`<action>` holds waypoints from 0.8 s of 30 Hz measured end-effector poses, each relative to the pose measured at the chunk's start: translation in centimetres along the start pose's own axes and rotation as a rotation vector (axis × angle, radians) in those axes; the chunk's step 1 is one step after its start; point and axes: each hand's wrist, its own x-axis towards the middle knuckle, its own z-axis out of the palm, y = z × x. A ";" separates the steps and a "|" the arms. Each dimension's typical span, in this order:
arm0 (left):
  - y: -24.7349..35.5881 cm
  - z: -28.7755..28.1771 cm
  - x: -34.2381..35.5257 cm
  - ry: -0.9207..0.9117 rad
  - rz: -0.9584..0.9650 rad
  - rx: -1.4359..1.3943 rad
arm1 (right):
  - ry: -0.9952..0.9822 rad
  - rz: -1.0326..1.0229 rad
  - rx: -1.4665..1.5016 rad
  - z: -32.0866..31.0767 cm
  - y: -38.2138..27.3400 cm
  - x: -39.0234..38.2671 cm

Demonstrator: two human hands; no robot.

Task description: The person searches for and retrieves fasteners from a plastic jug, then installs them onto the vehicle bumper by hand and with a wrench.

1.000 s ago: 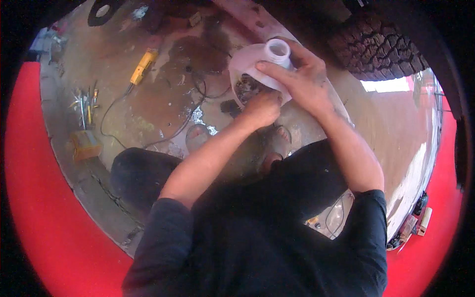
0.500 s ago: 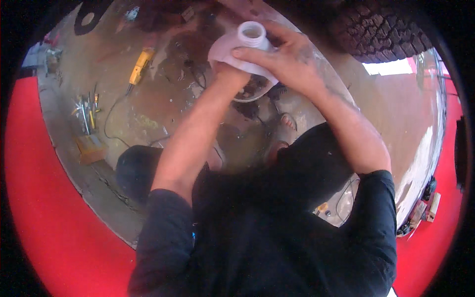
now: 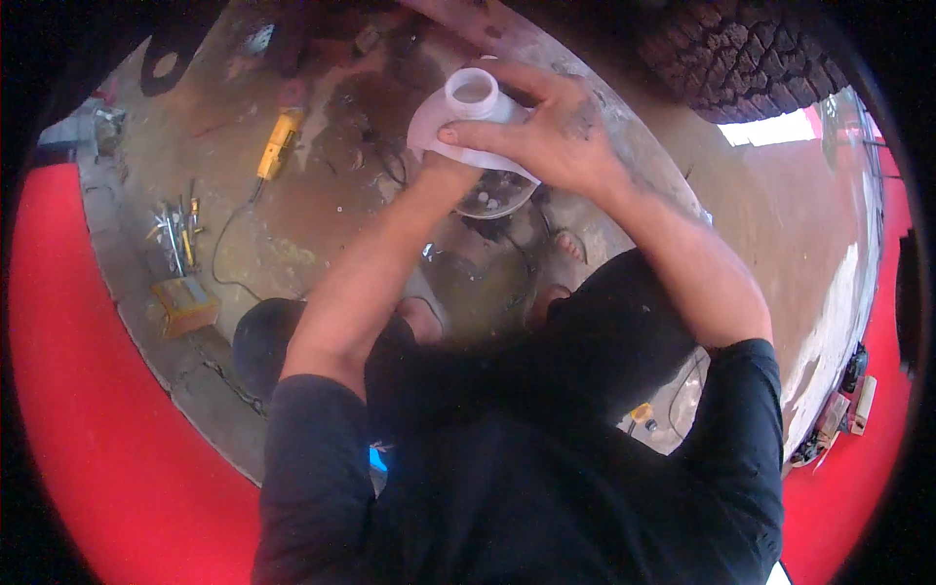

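My right hand (image 3: 551, 132) grips a cut-open, whitish translucent plastic container (image 3: 425, 125) with a threaded neck (image 3: 473, 96) facing up. My right thumb lies across its front below the neck and the fingers curl over the far side. My left hand (image 3: 448, 175) reaches under the container’s cut edge, its fingers hidden. Just right of it, small pieces (image 3: 492, 193) show in the container’s lower part or beneath it; I cannot make out what they are.
A yellow power tool (image 3: 282, 136) with a cord, loose hand tools (image 3: 180, 234) and a box (image 3: 185, 304) lie left on the concrete floor (image 3: 322, 249). A large tyre (image 3: 741, 63) is at upper right. My bent legs are below my hands; red surfaces border both sides.
The container and both hands have moved leftward and upward in the view since a second ago, then slightly down. My left hand has shifted toward the container’s left side.
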 end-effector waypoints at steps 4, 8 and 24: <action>-0.1 -0.1 0.0 0.034 -0.025 -0.012 | 0.021 -0.102 0.000 -0.1 0.3 -0.3; 0.5 -1.1 0.1 0.075 -0.021 0.004 | 0.008 -0.102 -0.035 -0.3 0.0 -0.4; -2.1 1.3 0.7 0.204 -0.020 -0.092 | -0.025 0.135 0.306 1.3 -0.2 0.9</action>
